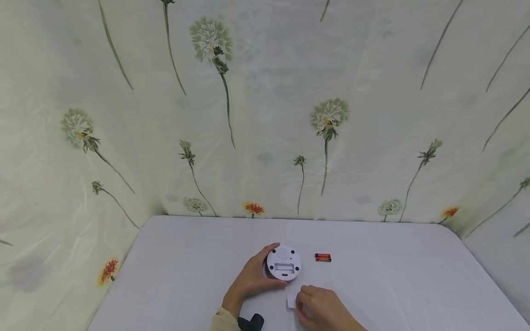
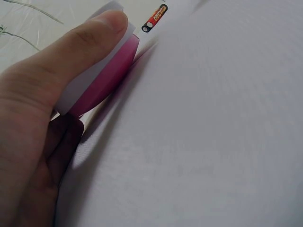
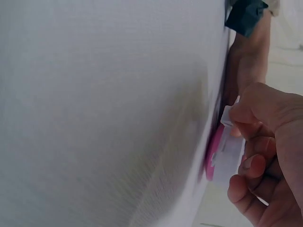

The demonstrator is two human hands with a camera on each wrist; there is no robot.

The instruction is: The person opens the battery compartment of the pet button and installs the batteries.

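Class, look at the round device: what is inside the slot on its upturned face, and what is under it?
The slot in the device looks empty. The device's pink lower part shows in the left wrist view; its downward face and whatever lies directly beneath are hidden.

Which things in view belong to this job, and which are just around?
Job:
round battery-powered device in left hand
white piece, likely battery cover, in right hand
two red batteries

Just around:
dandelion-print backdrop
white tablecloth
black wrist device

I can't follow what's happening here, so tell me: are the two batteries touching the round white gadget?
Apart. The head view shows a strip of white tabletop between the batteries and the round white gadget in the left hand.
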